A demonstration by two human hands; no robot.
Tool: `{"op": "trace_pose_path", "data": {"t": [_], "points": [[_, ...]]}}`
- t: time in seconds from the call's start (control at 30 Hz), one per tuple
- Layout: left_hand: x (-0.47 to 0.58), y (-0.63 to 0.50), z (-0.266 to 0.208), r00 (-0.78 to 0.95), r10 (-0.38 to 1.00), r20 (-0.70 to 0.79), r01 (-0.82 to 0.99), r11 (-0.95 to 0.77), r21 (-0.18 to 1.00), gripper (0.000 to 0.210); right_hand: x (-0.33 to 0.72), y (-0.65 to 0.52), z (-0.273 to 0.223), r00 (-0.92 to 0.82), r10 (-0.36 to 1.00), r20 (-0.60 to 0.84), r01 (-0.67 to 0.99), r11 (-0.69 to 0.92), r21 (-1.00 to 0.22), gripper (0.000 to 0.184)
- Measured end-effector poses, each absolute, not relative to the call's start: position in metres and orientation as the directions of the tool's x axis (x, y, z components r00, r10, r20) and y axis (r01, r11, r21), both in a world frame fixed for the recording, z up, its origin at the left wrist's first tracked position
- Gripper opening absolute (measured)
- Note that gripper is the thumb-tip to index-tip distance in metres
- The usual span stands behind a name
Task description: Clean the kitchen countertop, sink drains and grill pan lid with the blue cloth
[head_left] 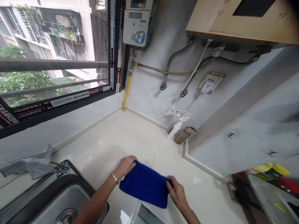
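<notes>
A dark blue cloth (pixel 146 185) is stretched between my two hands above the white countertop (pixel 109 133). My left hand (pixel 126 166), with a silver bracelet at the wrist, pinches its upper left corner. At the upper right corner my right hand (pixel 177 190) grips the edge between thumb and fingers. The cloth hangs fairly flat, its lower edge slanting down to the right. Whether its underside touches the counter I cannot tell.
To the left is a steel sink (pixel 77 186), with crumpled clear plastic (pixel 32 165) beside it. A white bottle (pixel 174 128) and a brown bottle (pixel 184 135) stand in the back corner. Hoses and a white cable (pixel 195 70) hang below the tan wall unit (pixel 217 18).
</notes>
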State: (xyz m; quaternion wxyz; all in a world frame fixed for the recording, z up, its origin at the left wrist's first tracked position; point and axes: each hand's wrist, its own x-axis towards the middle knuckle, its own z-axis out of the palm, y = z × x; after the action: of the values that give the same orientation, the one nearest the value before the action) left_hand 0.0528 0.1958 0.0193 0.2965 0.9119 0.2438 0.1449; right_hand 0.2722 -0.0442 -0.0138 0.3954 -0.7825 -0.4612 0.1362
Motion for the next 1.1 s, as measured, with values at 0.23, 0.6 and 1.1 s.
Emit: {"op": "trace_pose_path", "data": {"t": [0.23, 0.6, 1.1], "points": [[0.087, 0.227, 0.111, 0.601, 0.589, 0.540, 0.103, -0.727, 0.679, 0.028, 0.311, 0.012, 0.093, 0.653, 0.661, 0.370, 0.569, -0.106, -0.815, 0.041], [0.013, 0.201, 0.057, 0.850, 0.415, 0.324, 0.096, -0.727, 0.680, 0.023, 0.297, -0.027, 0.050, 0.238, 0.949, 0.209, 0.722, -0.029, -0.691, 0.027], [0.076, 0.107, -0.025, 0.793, 0.602, 0.094, 0.403, -0.634, 0.660, 0.048, 0.241, -0.022, -0.028, 0.236, 0.954, 0.185, 0.722, -0.045, -0.691, 0.040]]}}
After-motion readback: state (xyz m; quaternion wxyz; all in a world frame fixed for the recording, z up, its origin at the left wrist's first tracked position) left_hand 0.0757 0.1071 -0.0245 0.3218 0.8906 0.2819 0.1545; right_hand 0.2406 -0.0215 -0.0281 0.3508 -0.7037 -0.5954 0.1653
